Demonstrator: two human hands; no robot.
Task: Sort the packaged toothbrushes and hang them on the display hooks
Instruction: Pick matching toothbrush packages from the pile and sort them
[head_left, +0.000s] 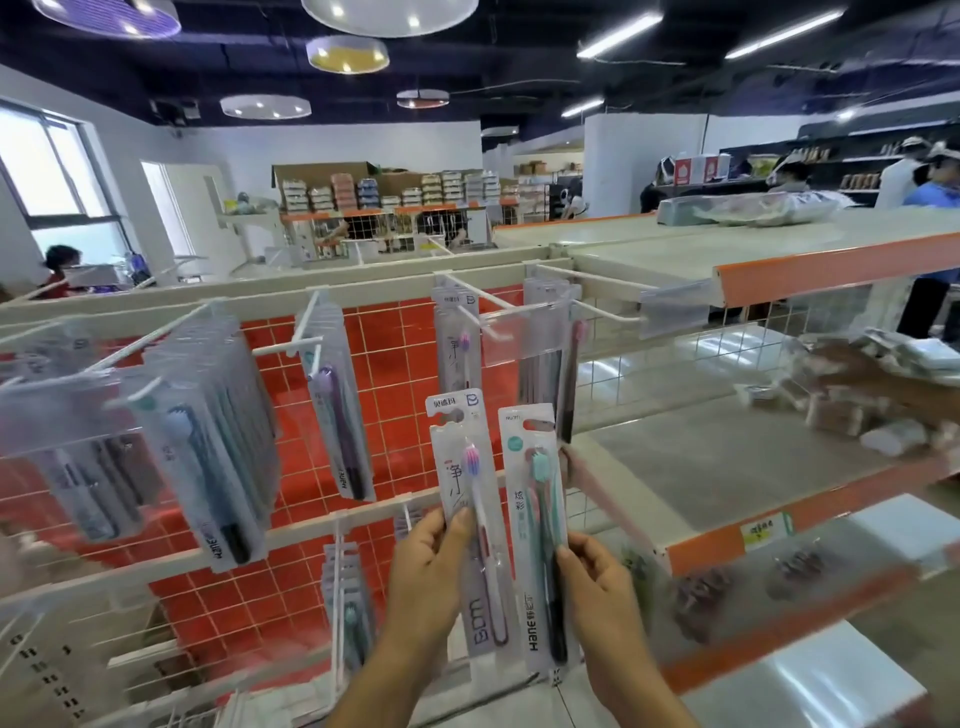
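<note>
The left hand (434, 558) grips a pink-bristled toothbrush pack (470, 525) upright, thumb across its front; the right hand (597, 587) pinches a teal toothbrush pack (540, 535) just beside it, both near the wire display rack (363, 332); goods on the right shelf (727, 467) are blurred

Retail shop, display hooks (470, 291) of packaged toothbrushes (208, 415), stocked shelves (831, 270)
</note>
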